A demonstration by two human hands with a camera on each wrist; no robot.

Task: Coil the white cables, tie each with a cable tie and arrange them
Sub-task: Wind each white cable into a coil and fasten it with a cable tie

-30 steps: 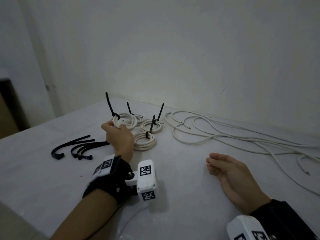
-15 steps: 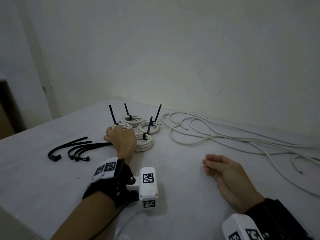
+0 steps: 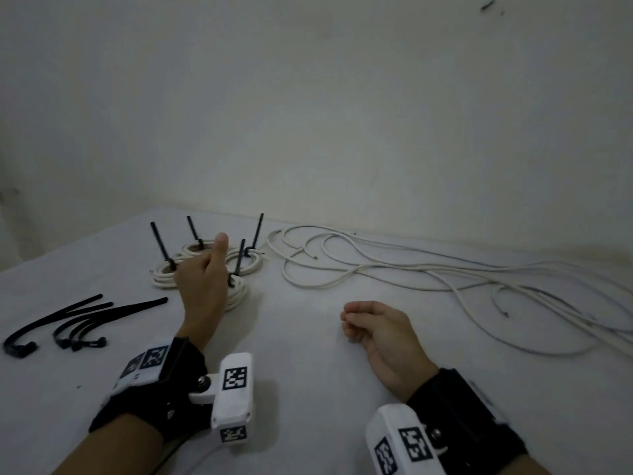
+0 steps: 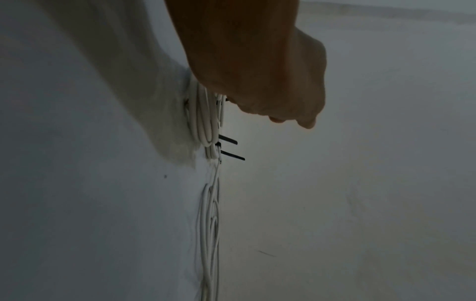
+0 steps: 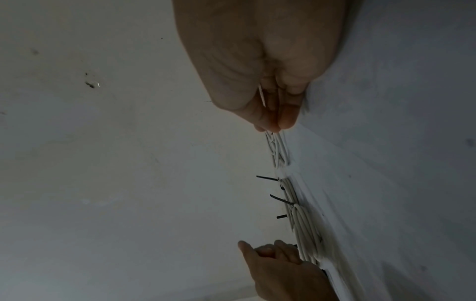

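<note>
- Coils [image 3: 236,269] of white cable, four of them, sit bunched together on the white table [image 3: 308,389] toward its far left, each cinched by a black cable tie [image 3: 159,246] whose tail stands up
- Left hand [image 3: 205,286] is raised just above the near side of that cluster, thumb pointing up, the other fingers loosely curled with nothing in them; from the head view it covers part of the nearest coils, and whether it touches them cannot be told
- In the left wrist view the left hand's knuckles sit right beside the stacked loops, with two tie tails sticking out past them
- Right hand [image 3: 380,330] rests on the table well to the right of the coils, fingers loosely curled toward the palm, holding nothing
- Loose white cables [image 3: 445,282] sprawl uncoiled across the far right of the table, beyond the right hand and apart from it
- Spare black cable ties [image 3: 78,317] lie in a loose bunch at the left, near the left hand but not touched
</note>
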